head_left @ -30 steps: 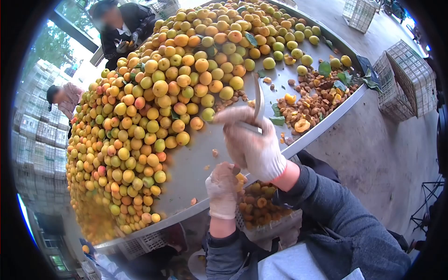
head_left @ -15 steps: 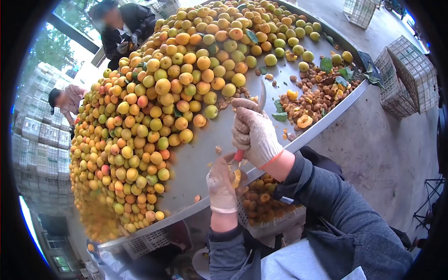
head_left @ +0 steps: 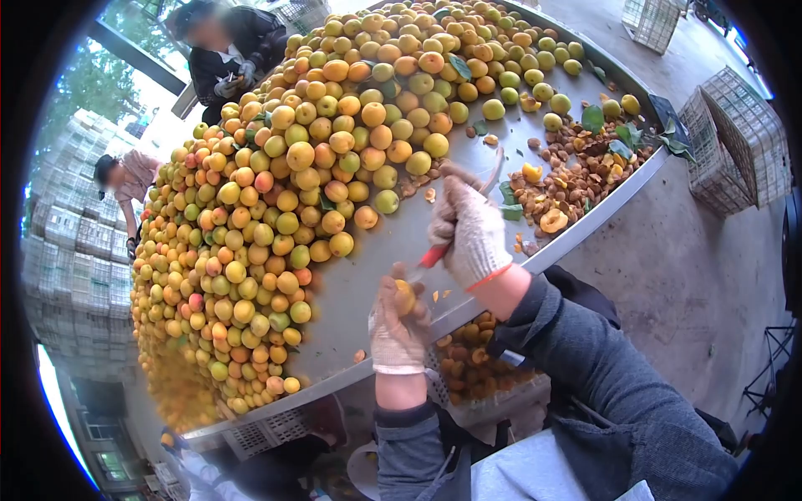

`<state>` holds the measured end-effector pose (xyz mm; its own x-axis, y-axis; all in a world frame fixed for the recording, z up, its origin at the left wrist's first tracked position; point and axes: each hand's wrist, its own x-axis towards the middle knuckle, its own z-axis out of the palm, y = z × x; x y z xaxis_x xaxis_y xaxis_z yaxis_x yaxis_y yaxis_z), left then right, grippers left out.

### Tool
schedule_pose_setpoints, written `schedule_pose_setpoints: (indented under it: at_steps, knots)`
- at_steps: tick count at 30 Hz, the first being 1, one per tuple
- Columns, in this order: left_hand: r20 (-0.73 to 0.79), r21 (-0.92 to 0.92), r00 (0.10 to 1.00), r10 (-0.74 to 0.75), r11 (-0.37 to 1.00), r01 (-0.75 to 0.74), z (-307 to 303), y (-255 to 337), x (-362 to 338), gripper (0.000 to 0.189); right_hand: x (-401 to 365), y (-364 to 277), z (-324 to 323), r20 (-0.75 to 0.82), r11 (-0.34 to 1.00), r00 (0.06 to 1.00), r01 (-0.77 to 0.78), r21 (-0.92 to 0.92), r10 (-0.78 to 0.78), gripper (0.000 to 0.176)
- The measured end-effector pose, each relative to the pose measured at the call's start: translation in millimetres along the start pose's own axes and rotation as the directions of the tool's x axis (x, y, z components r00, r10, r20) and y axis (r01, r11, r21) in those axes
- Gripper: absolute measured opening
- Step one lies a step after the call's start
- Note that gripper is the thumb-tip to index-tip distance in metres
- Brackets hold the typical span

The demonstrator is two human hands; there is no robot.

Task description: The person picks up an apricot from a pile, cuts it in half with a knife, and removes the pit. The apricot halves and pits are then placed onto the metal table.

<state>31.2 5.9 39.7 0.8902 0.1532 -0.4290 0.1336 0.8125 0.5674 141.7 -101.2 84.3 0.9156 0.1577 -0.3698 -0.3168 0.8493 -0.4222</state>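
Observation:
My right hand (head_left: 474, 238), in a white knit glove with an orange cuff edge, is closed around a knife. The knife's red handle (head_left: 433, 255) sticks out below the fist, and its curved blade (head_left: 494, 171) points up, blurred. Lower and to the left, my gloved left hand (head_left: 398, 332) grips a yellow apricot (head_left: 405, 297) between thumb and fingers. Both hands are above the near edge of a metal table (head_left: 334, 330). Below them stands a crate of apricot halves (head_left: 468, 359), partly hidden by my arms.
A large heap of apricots (head_left: 276, 200) covers the table's left and back. Pits, leaves and scraps (head_left: 576, 171) lie at the right corner. Plastic crates (head_left: 735, 138) stand on the floor at right. Two people (head_left: 225, 58) are beyond the heap; stacked crates (head_left: 79, 259) rise at left.
My hands have moved farther apart, with the right tilting the knife to the right. My left hand has turned and its apricot now shows at the fingertips. A loose yellow piece below is gone from sight.

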Motion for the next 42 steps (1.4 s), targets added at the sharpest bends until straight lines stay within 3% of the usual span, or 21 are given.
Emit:
schedule_pose_setpoints:
  at_steps: [1, 2, 3, 4, 5, 7, 9, 13, 15, 19, 25, 29, 31, 33, 35, 36, 37, 38, 40, 41, 42]
  knots:
    - [-0.161, 0.103, 0.977, 0.137, 0.987, -0.121, 1.3, 0.6, 0.9, 0.046, -2.0, -10.1, 1.2, 0.033, 0.978, 0.990, 0.141, -0.151, -0.137, 0.019]
    - [-0.163, 0.099, 0.976, 0.143, 0.987, -0.128, 1.6, 2.8, -0.8, 0.046, -7.9, -23.8, 2.5, 0.068, 0.909, 0.994, 0.104, -0.403, -0.084, 0.019]
    - [-0.170, 0.132, 0.969, 0.182, 0.978, -0.160, 2.7, 6.0, -2.5, 0.044, -7.4, -17.4, -0.5, 0.074, 0.909, 0.994, 0.105, -0.404, -0.082, 0.019]
    - [-0.174, 0.165, 0.960, 0.219, 0.968, -0.191, 3.5, 8.3, -3.1, 0.043, -7.6, -6.2, -8.9, 0.468, 0.678, 0.864, 0.456, -0.576, -0.183, 0.019]
    - [-0.173, 0.163, 0.960, 0.221, 0.967, -0.194, 3.8, 7.2, -2.2, 0.043, -14.3, -0.8, -9.1, 0.793, 0.356, 0.597, 0.771, -0.528, -0.119, 0.020]
    - [-0.240, 0.096, 0.925, 0.296, 0.955, -0.280, 5.1, 2.0, -0.3, 0.045, -38.4, -4.3, -9.4, 0.724, -0.015, 0.645, 0.749, -0.662, 0.245, 0.024]
    - [-0.183, 0.164, 0.926, 0.329, 0.939, -0.302, 9.0, 2.3, -6.5, 0.046, -37.7, -2.7, -13.0, 0.718, -0.040, 0.636, 0.756, -0.653, 0.283, 0.025]
    - [-0.025, 0.208, 0.943, 0.331, 0.925, -0.319, 2.6, 10.0, -16.9, 0.049, -18.4, -9.9, -13.8, 0.642, -0.282, 0.764, 0.632, -0.722, 0.070, 0.025]
    - [0.014, 0.186, 0.935, 0.355, 0.918, -0.351, 3.9, 10.9, -17.5, 0.049, -23.1, -15.2, -14.1, 0.664, -0.281, 0.747, 0.631, -0.723, -0.028, 0.024]
    - [0.013, 0.229, 0.913, 0.408, 0.888, -0.400, 12.5, 4.0, -15.9, 0.050, -31.9, -6.1, -15.3, 0.609, 0.011, 0.770, 0.619, -0.785, 0.187, 0.026]
    - [-0.149, 0.032, 0.964, 0.221, 0.975, -0.218, -0.8, -5.8, -6.7, 0.049, -55.7, 14.6, -13.6, 0.668, -0.576, 0.681, 0.688, -0.442, 0.301, 0.014]
    - [-0.101, 0.087, 0.983, 0.154, 0.986, -0.146, -7.2, 2.4, -8.4, 0.042, -56.2, 2.2, -4.6, 0.568, -0.489, 0.744, 0.664, -0.566, 0.352, 0.017]
    - [-0.132, 0.048, 0.962, 0.238, 0.971, -0.233, -12.5, 4.4, -10.0, 0.040, -44.6, -11.4, -3.9, 0.563, -0.419, 0.822, 0.544, -0.727, 0.090, 0.024]
    - [-0.064, 0.054, 0.964, 0.257, 0.966, -0.253, -13.6, 13.4, -18.4, 0.037, -34.4, -39.5, -3.9, 0.668, -0.428, 0.729, 0.656, -0.622, 0.148, 0.028]
    - [-0.084, 0.130, 0.949, 0.304, 0.947, -0.292, 3.9, 10.0, -31.9, 0.030, -12.5, -34.5, -21.1, 0.491, -0.098, 0.864, 0.501, -0.860, 0.111, 0.025]
    - [0.062, 0.507, 0.922, 0.382, 0.784, -0.359, 6.1, 8.1, -40.9, 0.030, -1.8, -23.0, -35.4, 0.544, 0.183, 0.838, 0.529, -0.828, 0.040, 0.018]
    - [0.203, 0.790, 0.904, 0.376, 0.482, -0.378, 8.8, 6.4, -52.7, 0.033, -20.6, -35.1, -11.6, 0.340, 0.294, 0.930, 0.289, -0.911, 0.139, 0.014]
    - [0.179, 0.795, 0.898, 0.402, 0.478, -0.372, 14.6, 4.7, -65.7, 0.033, -30.2, -43.0, 0.9, 0.269, 0.359, 0.946, 0.191, -0.914, 0.181, 0.013]
    - [0.067, 0.735, 0.998, -0.006, 0.677, -0.045, 29.8, 3.0, -85.9, 0.035, -28.6, -53.5, 3.5, 0.214, 0.498, 0.947, 0.069, -0.864, 0.241, 0.015]
    - [0.061, 0.734, 0.998, 0.004, 0.677, -0.048, 26.4, 6.8, -89.2, 0.035, -21.1, -62.1, -1.7, 0.236, 0.577, 0.938, 0.049, -0.815, 0.253, 0.016]
    - [0.224, 0.877, 0.957, 0.187, 0.389, -0.281, 18.9, 16.5, -92.9, 0.038, -10.1, -68.0, -8.4, 0.274, 0.709, 0.938, 0.045, -0.703, 0.212, 0.023]
